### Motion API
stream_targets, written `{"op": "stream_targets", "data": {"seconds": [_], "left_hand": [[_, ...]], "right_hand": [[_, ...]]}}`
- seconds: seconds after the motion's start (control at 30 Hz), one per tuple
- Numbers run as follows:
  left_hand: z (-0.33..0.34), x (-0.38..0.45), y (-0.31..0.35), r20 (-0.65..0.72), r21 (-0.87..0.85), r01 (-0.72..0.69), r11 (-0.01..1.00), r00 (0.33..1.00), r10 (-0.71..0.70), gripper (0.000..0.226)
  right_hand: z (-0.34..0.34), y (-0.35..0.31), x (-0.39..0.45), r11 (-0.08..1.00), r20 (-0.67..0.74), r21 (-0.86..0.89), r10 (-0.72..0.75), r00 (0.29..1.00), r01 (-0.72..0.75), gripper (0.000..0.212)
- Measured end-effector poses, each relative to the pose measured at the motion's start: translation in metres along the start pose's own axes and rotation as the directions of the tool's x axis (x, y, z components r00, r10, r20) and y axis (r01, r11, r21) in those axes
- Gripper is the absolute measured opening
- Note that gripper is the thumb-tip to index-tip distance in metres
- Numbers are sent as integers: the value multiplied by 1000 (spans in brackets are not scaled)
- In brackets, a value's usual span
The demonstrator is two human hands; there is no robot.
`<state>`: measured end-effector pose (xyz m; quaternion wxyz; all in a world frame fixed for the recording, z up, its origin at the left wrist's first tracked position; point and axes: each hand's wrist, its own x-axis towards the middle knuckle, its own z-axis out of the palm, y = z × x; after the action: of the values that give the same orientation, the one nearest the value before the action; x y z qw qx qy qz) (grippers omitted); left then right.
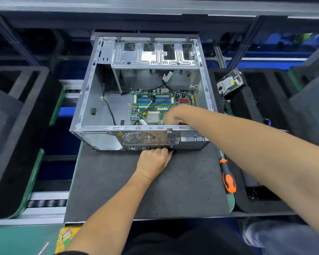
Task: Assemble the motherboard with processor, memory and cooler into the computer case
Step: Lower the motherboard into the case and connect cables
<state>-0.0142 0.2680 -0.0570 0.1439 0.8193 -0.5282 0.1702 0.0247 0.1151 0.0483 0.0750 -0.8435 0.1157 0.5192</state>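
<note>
An open metal computer case [92,92] lies on its side on a dark mat [129,188]. The green motherboard [145,107] sits inside it at the lower right, with blue memory slots [151,100] and the bare processor [153,117] showing; black cables cross the board. My right hand [170,117] reaches down into the case just right of the processor, its fingers hidden behind the case's near wall. My left hand [153,159] is outside, its fingertips against the lower edge of the rear panel below the fan grille [139,138].
An orange and black screwdriver [227,176] lies at the mat's right edge. A hard drive [229,82] rests in a black foam tray [254,100] to the right. Another black foam tray [17,126] stands left, beyond conveyor rollers [46,203]. The drive cage [155,52] spans the case's far end.
</note>
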Motion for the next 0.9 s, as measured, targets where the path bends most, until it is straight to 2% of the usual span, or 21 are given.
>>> {"op": "stream_targets", "data": {"seconds": [0.07,0.27,0.37,0.47,0.57,0.67,0.73,0.8,0.9], "left_hand": [[0,1,-1,2,5,-4,1000,1000,4,43],[-1,2,-1,10,1,-15,1000,1000,15,42],[0,1,-2,-4,-10,-38,999,999,38,42],[-2,2,-3,8,-8,-41,999,999,41,43],[-4,1,-3,23,-24,-41,999,999,42,43],[-6,2,-3,51,-25,-48,999,998,49,42],[-8,1,-4,69,-19,-70,997,995,71,40],[-10,-3,-8,83,-15,-122,992,989,123,37],[-12,-11,-20,100,-1,-213,977,972,212,38]], "right_hand": [[-1,2,1,998,97,56,8,995,-14,22],[-1,4,2,994,155,106,17,988,-33,28],[0,6,7,996,75,88,13,997,-19,23],[0,7,5,998,63,65,-2,998,-2,28],[2,6,2,996,23,90,-6,1000,4,23],[-1,-3,-2,999,-14,29,-28,1000,29,17],[-4,-15,-5,999,-134,-22,-35,990,32,13],[-7,-25,-1,997,-285,-22,-74,956,71,26],[-8,-34,4,994,-350,-7,-108,931,113,35]]}}
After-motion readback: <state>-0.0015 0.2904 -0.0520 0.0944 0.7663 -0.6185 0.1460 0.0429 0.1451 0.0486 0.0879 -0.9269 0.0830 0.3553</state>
